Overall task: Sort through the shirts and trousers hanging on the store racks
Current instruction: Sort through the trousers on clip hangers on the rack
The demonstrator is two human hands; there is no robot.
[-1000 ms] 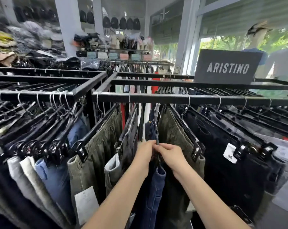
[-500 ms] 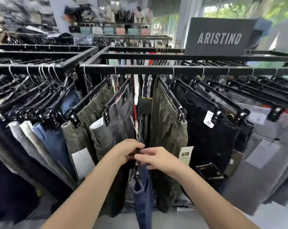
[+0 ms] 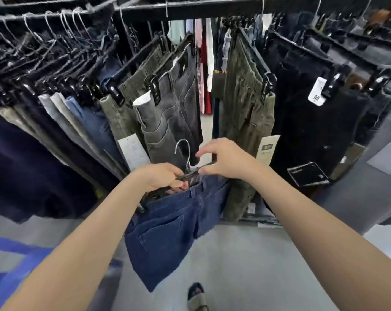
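Dark blue jeans [image 3: 167,232] hang from a black clip hanger [image 3: 190,169] that is off the rack, its metal hook free in the air. My left hand [image 3: 160,178] grips the hanger's left part at the waistband. My right hand [image 3: 228,160] pinches the hanger's bar from the right, index finger stretched out. Above runs the black rack rail [image 3: 212,6]. On it hang grey jeans [image 3: 176,113] and olive trousers [image 3: 246,108] on either side of a gap.
Black trousers [image 3: 313,122] with a white size tag fill the rail to the right. Many dark, beige and blue trousers [image 3: 62,122] crowd the left rack. Shirts [image 3: 203,52] hang behind the gap. A sandalled foot [image 3: 196,297] stands on the grey floor below.
The blue jeans have come off the rail and down toward me, both hands still on the hanger. The view has tilted downward, and the brand sign is out of sight.
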